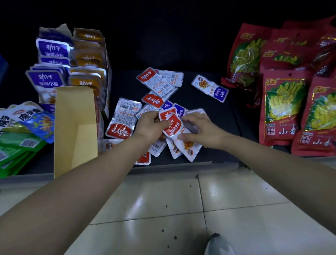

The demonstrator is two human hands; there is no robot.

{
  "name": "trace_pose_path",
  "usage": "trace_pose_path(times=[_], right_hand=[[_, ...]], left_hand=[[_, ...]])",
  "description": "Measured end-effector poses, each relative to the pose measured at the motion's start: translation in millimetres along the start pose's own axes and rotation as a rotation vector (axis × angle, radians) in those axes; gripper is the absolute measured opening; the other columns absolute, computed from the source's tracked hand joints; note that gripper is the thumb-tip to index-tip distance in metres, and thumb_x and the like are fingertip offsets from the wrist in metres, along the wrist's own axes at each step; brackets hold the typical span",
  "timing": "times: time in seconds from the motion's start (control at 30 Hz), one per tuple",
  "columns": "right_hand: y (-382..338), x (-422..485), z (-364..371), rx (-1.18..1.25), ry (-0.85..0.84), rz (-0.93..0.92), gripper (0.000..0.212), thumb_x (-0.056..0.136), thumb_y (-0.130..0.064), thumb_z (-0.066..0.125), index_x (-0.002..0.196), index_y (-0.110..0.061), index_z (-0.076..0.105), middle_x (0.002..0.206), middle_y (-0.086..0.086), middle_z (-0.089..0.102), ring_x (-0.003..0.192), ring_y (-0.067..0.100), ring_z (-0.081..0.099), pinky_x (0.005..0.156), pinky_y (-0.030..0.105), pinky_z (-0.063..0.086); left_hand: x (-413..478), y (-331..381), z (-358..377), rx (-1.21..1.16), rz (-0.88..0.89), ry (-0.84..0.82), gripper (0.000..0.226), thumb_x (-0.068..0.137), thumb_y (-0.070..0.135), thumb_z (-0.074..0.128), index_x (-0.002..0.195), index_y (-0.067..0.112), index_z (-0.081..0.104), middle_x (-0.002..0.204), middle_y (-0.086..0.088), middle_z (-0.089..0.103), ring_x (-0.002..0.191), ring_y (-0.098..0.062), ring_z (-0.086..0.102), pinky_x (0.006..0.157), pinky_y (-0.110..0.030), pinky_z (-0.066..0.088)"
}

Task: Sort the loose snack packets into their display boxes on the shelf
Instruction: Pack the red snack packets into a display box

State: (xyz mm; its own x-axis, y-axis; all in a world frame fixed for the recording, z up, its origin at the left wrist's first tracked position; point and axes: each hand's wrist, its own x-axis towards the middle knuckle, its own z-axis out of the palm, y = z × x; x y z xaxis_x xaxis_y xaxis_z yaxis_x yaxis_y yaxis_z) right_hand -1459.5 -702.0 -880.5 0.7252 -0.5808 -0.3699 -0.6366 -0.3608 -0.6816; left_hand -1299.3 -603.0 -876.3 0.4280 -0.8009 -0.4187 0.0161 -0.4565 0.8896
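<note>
**Both hands close on a small stack of red-topped packets**

The left hand (pixel 151 125) has its fingers curled and its thumb pressed onto a stack of small red-topped white foil packets (pixel 173 124), pinching the stack's left edge. The right hand (pixel 199 129) meets the stack from the other side. Its thumb lies on the white lower half and its fingers curl round the right edge, so both hands grip the same stack just above the dark shelf (pixel 214 120).

The held packets carry white brush lettering on the red band, with "深海小鱼" partly readable beneath it. Beyond the fingertips lies a loose pile of red and purple packets (pixel 155 87), some face down with barcodes showing. Farther off to the right of the right fingers, a single purple-ended packet (pixel 209 88) lies apart.

Left of the left fingers stands an open plain brown cardboard box (pixel 75 127). Past it is a purple display box (pixel 52 73) of packets marked "劲仔 深海小鱼", with an orange display box (pixel 90 62) beside it. Green and blue bags (pixel 7 141) farther left read "魔芋". Well right of the right hand, large red bags (pixel 281 104) show "小香".

Bare shelf lies between the single packet and the red bags. The shelf's front edge (pixel 167 167) runs under both wrists, with pale floor tiles (pixel 151 213) below.
</note>
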Motion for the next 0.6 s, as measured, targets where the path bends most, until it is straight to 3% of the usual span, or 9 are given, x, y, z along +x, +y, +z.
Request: trace_pose_path(times=[0.1, 0.17, 0.2, 0.27, 0.37, 0.47, 0.6], right_hand=[[-10, 4, 3, 0.338, -0.001, 0.05, 0.028, 0.09, -0.024, 0.068, 0.11, -0.008, 0.055, 0.11, 0.009, 0.065, 0.097, 0.019, 0.064, 0.087, 0.033, 0.053], [-18, 9, 5, 0.526, 0.019, 0.063, 0.03, 0.094, -0.021, 0.063, 0.116, -0.004, 0.051, 0.111, 0.013, 0.067, 0.096, 0.021, 0.068, 0.083, 0.032, 0.057], [-21, 13, 5, 0.584, 0.03, 0.068, 0.033, 0.095, -0.021, 0.061, 0.12, -0.001, 0.05, 0.115, 0.016, 0.067, 0.101, 0.025, 0.068, 0.087, 0.035, 0.057], [-28, 18, 7, 0.634, 0.037, 0.064, 0.034, 0.097, -0.019, 0.058, 0.124, 0.0, 0.049, 0.121, 0.018, 0.064, 0.11, 0.03, 0.064, 0.095, 0.041, 0.053], [-35, 24, 9, 0.678, 0.017, 0.069, 0.023, 0.098, -0.011, 0.054, 0.12, -0.003, 0.053, 0.119, 0.018, 0.065, 0.106, 0.029, 0.065, 0.095, 0.042, 0.053], [-35, 23, 10, 0.708, -0.027, 0.087, 0.023, 0.098, -0.01, 0.054, 0.12, -0.007, 0.057, 0.118, 0.015, 0.067, 0.105, 0.028, 0.066, 0.095, 0.041, 0.052], [-34, 15, 7, 0.683, -0.087, 0.097, 0.028, 0.097, -0.018, 0.057, 0.123, -0.008, 0.061, 0.117, 0.011, 0.069, 0.108, 0.026, 0.066, 0.097, 0.04, 0.052]], left_hand=[[-3, 1, -1, -0.187, -0.008, 0.077, 0.014, 0.095, 0.02, 0.061, 0.098, 0.007, 0.066, 0.086, -0.005, 0.07, 0.073, -0.018, 0.067, 0.058, -0.024, 0.052], [-5, 2, -1, -0.324, -0.039, 0.021, 0.023, 0.094, 0.025, 0.063, 0.104, 0.004, 0.065, 0.092, -0.007, 0.072, 0.074, -0.016, 0.069, 0.058, -0.024, 0.053], [-5, 2, -1, -0.353, -0.054, -0.024, 0.028, 0.092, 0.025, 0.065, 0.111, 0.005, 0.064, 0.101, -0.008, 0.072, 0.083, -0.017, 0.07, 0.066, -0.027, 0.056], [-7, 2, 2, -0.317, -0.044, -0.067, 0.03, 0.092, 0.021, 0.065, 0.12, 0.01, 0.062, 0.111, -0.003, 0.07, 0.096, -0.016, 0.068, 0.079, -0.025, 0.055], [-11, 1, 2, -0.27, -0.024, 0.036, 0.026, 0.095, 0.01, 0.059, 0.122, 0.011, 0.06, 0.109, -0.001, 0.067, 0.092, -0.012, 0.066, 0.065, -0.015, 0.051], [-13, -3, -1, -0.336, -0.074, 0.058, 0.022, 0.096, 0.008, 0.057, 0.118, 0.008, 0.061, 0.115, -0.009, 0.068, 0.099, -0.024, 0.066, 0.073, -0.027, 0.054], [-21, -1, -4, -0.403, -0.118, 0.026, 0.009, 0.097, 0.013, 0.057, 0.103, 0.012, 0.064, 0.112, -0.013, 0.069, 0.093, -0.028, 0.067, 0.08, -0.038, 0.056]])
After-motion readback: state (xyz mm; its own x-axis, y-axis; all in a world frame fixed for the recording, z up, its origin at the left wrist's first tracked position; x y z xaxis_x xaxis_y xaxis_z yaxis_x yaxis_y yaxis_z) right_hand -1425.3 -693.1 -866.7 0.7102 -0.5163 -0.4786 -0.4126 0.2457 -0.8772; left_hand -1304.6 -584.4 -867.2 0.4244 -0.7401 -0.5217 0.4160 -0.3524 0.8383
